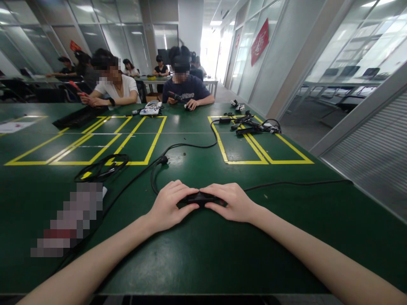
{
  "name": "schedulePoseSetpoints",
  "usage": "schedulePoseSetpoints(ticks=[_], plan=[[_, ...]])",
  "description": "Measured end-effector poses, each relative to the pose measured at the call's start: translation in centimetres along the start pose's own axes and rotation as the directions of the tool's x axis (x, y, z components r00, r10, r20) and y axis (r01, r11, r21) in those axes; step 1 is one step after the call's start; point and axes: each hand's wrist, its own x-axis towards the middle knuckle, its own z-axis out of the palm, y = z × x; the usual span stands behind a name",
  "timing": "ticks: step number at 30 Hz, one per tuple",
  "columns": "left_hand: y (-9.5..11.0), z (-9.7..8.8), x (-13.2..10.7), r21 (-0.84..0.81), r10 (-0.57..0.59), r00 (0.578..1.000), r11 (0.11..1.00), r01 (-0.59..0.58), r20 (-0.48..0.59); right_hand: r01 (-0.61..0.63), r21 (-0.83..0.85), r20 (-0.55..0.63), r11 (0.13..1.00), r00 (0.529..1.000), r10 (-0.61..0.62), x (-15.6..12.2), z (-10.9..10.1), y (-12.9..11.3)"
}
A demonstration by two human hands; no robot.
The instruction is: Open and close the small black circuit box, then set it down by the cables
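Observation:
Both of my hands rest on the green table (203, 254) and grip one small black device (199, 198) between them. My left hand (170, 205) curls its fingers over the device's left end. My right hand (230, 202) closes over its right end. A black cable (299, 183) runs from under my right hand to the right. Another black cable with a plug (163, 160) loops just beyond my hands.
A coiled black cord (101, 168) lies to the left. Yellow tape boxes (260, 144) mark the table. A pile of black tools and cables (254, 125) sits far right. Two seated people (187, 87) work at the far edge. A glass wall runs along the right.

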Motion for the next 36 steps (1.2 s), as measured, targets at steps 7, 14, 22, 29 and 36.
schedulePoseSetpoints(ticks=[7,14,22,29,36], plan=[[-0.1,0.3,-0.2,0.077,-0.111,0.991,0.991,0.105,0.074,0.016,-0.020,0.032,1.000,0.999,-0.016,0.1,0.0,0.0],[0.1,0.4,-0.3,0.003,-0.185,0.977,0.983,0.186,0.103,0.177,-0.263,0.197,0.949,0.972,-0.127,0.3,-0.4,-0.2],[0.2,0.2,0.0,-0.091,-0.278,0.938,0.949,0.301,0.207,0.238,-0.322,0.319,0.916,0.938,-0.132,0.8,-0.8,-0.7],[-0.3,0.0,-0.2,-0.005,-0.113,0.987,0.993,0.114,0.118,0.154,-0.274,0.269,0.949,0.960,-0.078,0.2,-1.8,0.5],[-1.1,-0.6,-0.5,0.234,0.050,0.994,0.970,-0.072,0.097,-0.360,-0.040,-0.373,0.932,0.871,0.320,-1.4,-4.7,6.1]])
